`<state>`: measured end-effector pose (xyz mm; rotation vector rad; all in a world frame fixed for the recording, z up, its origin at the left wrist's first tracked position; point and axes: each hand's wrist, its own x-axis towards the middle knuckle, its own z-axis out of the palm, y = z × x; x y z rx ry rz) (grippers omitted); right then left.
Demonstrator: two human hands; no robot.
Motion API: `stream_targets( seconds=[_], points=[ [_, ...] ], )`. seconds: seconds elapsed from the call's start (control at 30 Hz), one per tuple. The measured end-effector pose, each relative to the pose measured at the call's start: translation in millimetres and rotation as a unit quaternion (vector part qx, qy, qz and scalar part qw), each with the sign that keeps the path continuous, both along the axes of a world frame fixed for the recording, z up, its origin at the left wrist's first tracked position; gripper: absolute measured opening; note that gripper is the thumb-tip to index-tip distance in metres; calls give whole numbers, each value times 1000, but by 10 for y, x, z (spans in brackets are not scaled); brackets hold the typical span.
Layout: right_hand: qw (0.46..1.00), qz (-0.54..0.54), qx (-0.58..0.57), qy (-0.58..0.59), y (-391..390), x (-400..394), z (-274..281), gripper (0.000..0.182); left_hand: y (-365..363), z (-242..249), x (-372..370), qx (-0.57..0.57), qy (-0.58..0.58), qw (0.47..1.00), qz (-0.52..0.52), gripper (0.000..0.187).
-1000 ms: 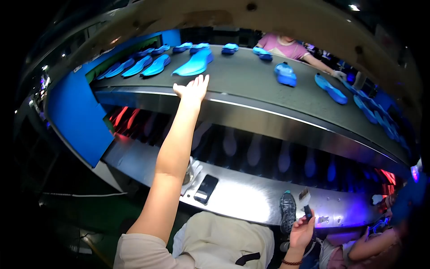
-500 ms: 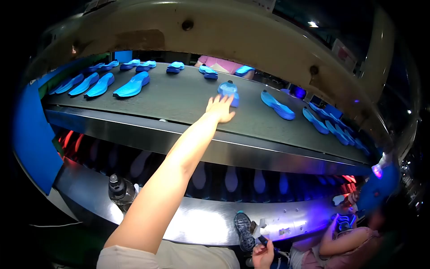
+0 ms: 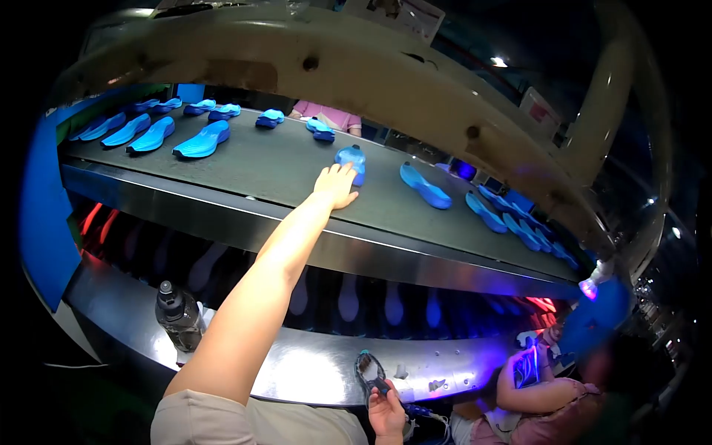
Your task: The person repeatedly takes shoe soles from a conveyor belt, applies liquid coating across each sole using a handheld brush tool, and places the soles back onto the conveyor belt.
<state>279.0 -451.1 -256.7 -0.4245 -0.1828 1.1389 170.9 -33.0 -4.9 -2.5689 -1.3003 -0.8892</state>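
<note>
My left hand [image 3: 335, 185] stretches out over the grey conveyor belt [image 3: 282, 174]. Its fingers rest against the near end of a blue shoe [image 3: 351, 156] standing on the belt, without closing around it. My right hand [image 3: 387, 412] is low at the bottom edge. It is closed on a dark tool [image 3: 379, 386] just in front of a dark shoe [image 3: 367, 368] that lies sole-up on the steel ledge [image 3: 297, 371].
Several blue soles [image 3: 202, 141] and blue shoes [image 3: 424, 187] ride the belt to the left and right. A dark bottle [image 3: 176, 316] stands on the ledge. Another person in pink [image 3: 326, 115] works across the belt, and a second person [image 3: 541, 400] sits at lower right.
My left hand has swung right from the belt's near edge to the blue shoe, then drawn back slightly with it. My view has turned right. My right hand has sunk lower.
</note>
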Motion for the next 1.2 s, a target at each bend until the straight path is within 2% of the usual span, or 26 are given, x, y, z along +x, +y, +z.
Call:
stream_targets(
  seconds=[0.07,0.1,0.13,0.2,0.27,0.33,0.37,0.4,0.47,0.5,0.53,0.6,0.7,0.77,0.8,0.83,0.87,0.9,0.93,0.97,1.03,1.07,1.1,1.17,1.2],
  points=[
    [1000,0,-1,-11,-81,-1,-30,27,25,-42,38,86,26,995,-38,59],
    [1000,0,-10,-18,-124,10,-12,26,1,21,43,-3,71,997,-26,66],
    [999,0,-32,35,-178,-98,192,20,-29,80,38,-90,87,992,-17,66],
    [999,-8,-10,39,-298,-109,299,20,24,64,78,-106,66,992,-7,66],
    [999,-54,-1,7,-361,-41,135,22,41,14,53,75,25,997,2,66],
    [996,-77,-41,-37,-433,142,-164,24,79,47,-1,-9,32,998,-51,68],
    [996,-53,-27,-67,-409,74,45,22,93,-28,-117,-63,-17,998,7,68],
    [996,-80,-12,-40,-403,-56,59,22,-147,192,25,-37,-2,999,7,69],
    [998,-32,-18,-48,-294,28,150,23,-9,64,-281,-33,-29,998,37,67],
    [998,-46,13,-31,-355,-94,111,25,87,23,-73,41,-34,998,24,56],
    [999,-32,14,-40,-297,-141,242,26,-61,104,-223,40,-15,997,63,39],
    [998,-29,2,-55,-308,-172,311,25,13,4,-169,133,-3,990,56,28],
    [999,-28,-4,-45,-358,-126,313,25,-375,193,-72,171,36,984,-23,25],
    [998,-34,-3,-47,-349,-155,294,25,-509,151,-297,173,-68,976,-111,23],
    [998,-32,-8,-52,-382,-139,294,25,-411,-72,-378,259,-182,932,-177,20],
    [998,-30,-11,-52,-393,-133,278,26,-432,-201,-516,176,-268,924,-207,14],
    [998,-34,-9,-47,-372,-130,252,26,-696,-300,-671,138,-375,887,-232,14],
    [998,-31,-10,-53,-336,-121,228,27,-741,-624,-714,56,-599,770,-212,22],
    [998,-27,-16,-56,-322,-140,233,29,-1084,-676,-806,32,-670,727,-147,32],
    [997,-29,-34,-63,-273,-145,285,29,-1371,-663,-815,-120,-778,597,-156,39],
    [996,-30,-32,-83,-206,-162,344,29,-1518,-890,-1065,-387,-736,477,-285,42],
    [995,-30,-18,-98,-182,-163,388,29,-1476,-1060,-1208,-520,-677,394,-341,42],
    [994,-16,-8,-104,-167,-178,396,28,-1243,-1603,-1532,-524,-660,402,-359,47],
    [994,-5,11,-112,-177,-202,519,26,-1391,-1930,-1615,-506,-689,404,-324,55],
    [992,-2,1,-130,-209,-205,577,28,-2021,-1745,-1568,-481,-736,400,-261,59]
  ],
)
